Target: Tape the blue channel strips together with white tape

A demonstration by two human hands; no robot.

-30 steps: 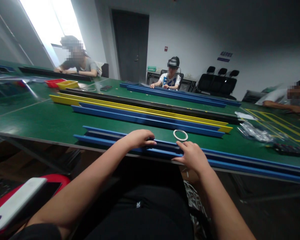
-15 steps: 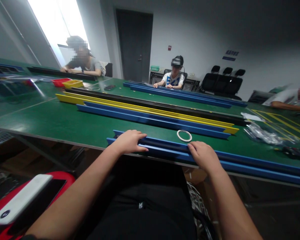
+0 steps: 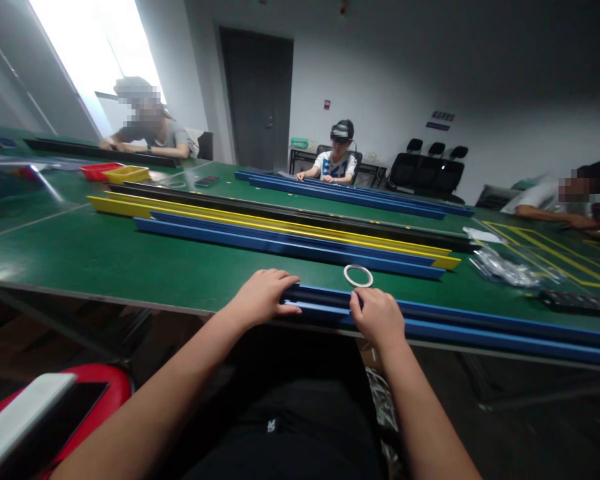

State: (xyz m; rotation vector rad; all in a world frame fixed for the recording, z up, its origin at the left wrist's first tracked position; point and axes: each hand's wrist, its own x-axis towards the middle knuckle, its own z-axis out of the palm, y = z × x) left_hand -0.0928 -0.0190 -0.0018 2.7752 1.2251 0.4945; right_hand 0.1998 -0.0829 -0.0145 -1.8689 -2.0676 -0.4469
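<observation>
clamping left grip (image 3: 263,298) and right grip (image 3: 379,318) on the front blue channel (image 3: 480,336) near its left end; lying along the near edge of the table (image 3: 90,257); probably handling as light and stiff yet slick, so calling for holds spread wider across both walls.

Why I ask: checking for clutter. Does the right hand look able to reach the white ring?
Probably yes: the white ring lies just beyond the right hand, with nothing visible covering or blocking it.
</observation>
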